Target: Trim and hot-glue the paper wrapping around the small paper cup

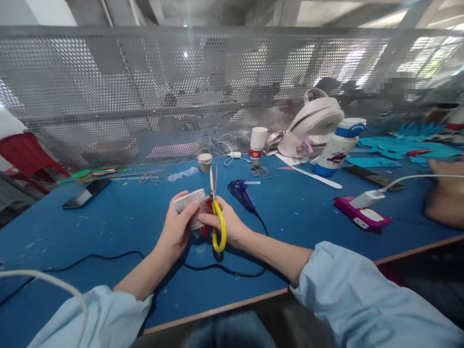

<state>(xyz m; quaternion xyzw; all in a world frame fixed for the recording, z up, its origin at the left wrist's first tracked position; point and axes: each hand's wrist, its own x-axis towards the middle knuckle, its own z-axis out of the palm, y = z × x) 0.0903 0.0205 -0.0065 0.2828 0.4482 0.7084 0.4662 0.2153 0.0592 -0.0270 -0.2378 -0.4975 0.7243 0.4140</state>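
My left hand (176, 227) is closed around a small pale, patterned piece of material (190, 200), held above the blue table (119, 217). My right hand (228, 224) grips yellow-handled scissors (216, 212), blades pointing up and slightly parted beside the piece. Both hands meet near the table's middle, and both sleeves are light blue.
A blue glue gun (241, 192) with a black cord lies just behind the hands. A dark phone (86, 193) lies left, a paper cup stack (257, 142), pink bag (311, 125) and bottle (337, 147) at the back, a pink device (362, 215) right. Another person's arm (445, 198) rests far right.
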